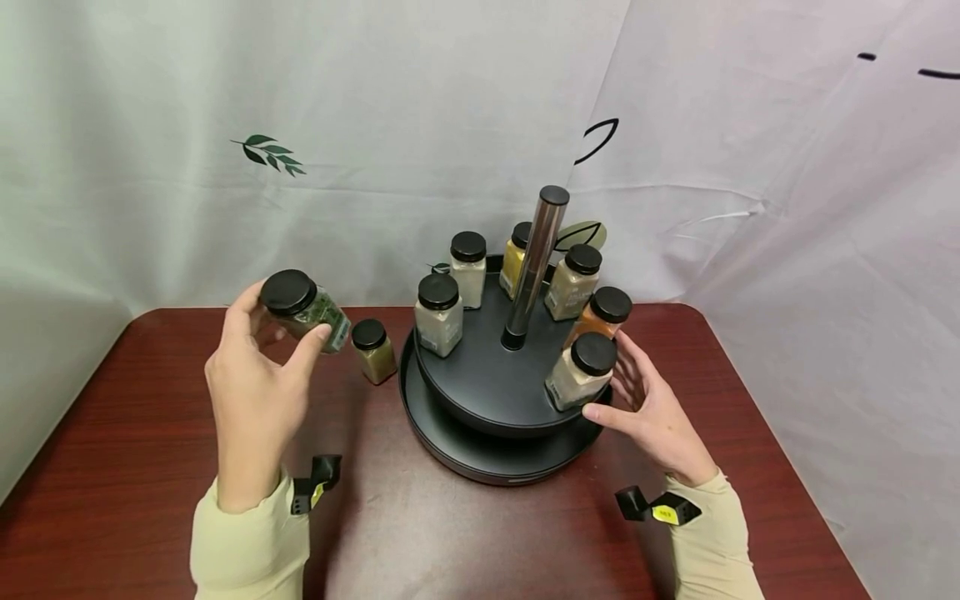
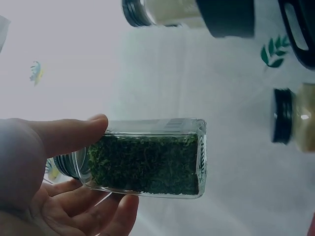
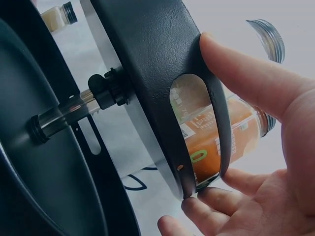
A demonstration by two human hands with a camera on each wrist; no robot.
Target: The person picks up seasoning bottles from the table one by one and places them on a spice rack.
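Note:
My left hand [image 1: 258,379] holds a spice jar of green dried herbs [image 2: 147,162] with a black lid, tilted and raised above the table. In the left wrist view the thumb lies along one side of the glass, the fingers on the other. My right hand [image 1: 652,417] grips the upper tier's rim [image 3: 152,83] of a black two-tier turntable [image 1: 487,467], thumb and fingertips spread along its edge. Behind that rim's slot an orange spice jar [image 3: 204,147] shows. Closest to my right thumb on the upper tier stands a pale spice jar [image 1: 576,383].
A small olive-coloured jar [image 1: 375,358] stands on the red-brown table [image 1: 420,550], left of the turntable. Several black-lidded jars, among them a white one [image 1: 438,325], ring the upper tier around a tall central post [image 1: 536,267]. Behind hangs a pale curtain [image 1: 375,125].

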